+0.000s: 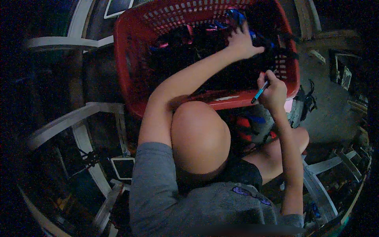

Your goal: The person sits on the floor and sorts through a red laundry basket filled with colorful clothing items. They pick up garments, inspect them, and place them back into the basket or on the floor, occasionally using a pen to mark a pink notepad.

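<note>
A large red plastic basket [123, 75] with slotted walls stands before me, holding a dark heap with blue and pink bits. My left arm reaches across into it. Over the far right of the heap, my left hand [241, 42] has its fingers spread, beside a shiny blue item [235, 16]; whether it touches the heap is hard to tell. My right hand [273, 94], at the basket's near right corner, is closed around a teal and black pen [259, 94] that points down and left. The items in the basket are too dark to name.
My bent knee [199, 136] is close against the basket's near rim. Red and blue items [242, 124] lie on the floor below it. Pale frames [92, 158] stand at the left, with another frame [321, 185] at lower right. Dark straps [309, 94] lie right of the basket.
</note>
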Demonstrator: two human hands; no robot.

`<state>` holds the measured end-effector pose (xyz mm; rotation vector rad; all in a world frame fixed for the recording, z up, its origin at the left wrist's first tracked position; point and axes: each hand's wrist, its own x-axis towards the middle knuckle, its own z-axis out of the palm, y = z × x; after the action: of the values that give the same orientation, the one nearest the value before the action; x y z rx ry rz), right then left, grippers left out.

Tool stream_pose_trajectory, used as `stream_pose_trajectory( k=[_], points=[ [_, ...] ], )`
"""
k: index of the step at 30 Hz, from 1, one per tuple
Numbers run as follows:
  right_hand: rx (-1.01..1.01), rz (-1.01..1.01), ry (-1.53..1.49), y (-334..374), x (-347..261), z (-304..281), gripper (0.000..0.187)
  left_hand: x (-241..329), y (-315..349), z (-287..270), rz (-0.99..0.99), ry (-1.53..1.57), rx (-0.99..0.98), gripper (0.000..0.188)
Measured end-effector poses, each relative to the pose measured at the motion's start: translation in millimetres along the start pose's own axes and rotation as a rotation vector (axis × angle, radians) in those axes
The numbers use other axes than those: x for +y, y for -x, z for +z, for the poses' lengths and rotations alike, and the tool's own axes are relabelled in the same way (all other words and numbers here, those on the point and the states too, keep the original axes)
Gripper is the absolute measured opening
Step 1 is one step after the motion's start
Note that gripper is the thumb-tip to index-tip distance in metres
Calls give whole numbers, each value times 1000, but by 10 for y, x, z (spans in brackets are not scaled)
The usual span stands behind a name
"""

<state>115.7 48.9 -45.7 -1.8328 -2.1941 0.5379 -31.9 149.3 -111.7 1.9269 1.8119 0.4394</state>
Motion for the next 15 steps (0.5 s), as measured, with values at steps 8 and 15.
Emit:
stream_pose_trajectory(
  k=[8, 15],
  points=[
    [66, -36, -71, 27, -50, -29, 22, 259, -185, -183, 653, -603, -194, 86],
    [177, -149, -182, 53, 58, -1, 18, -721, 421, -690, 668, -342, 58, 55]
  ],
)
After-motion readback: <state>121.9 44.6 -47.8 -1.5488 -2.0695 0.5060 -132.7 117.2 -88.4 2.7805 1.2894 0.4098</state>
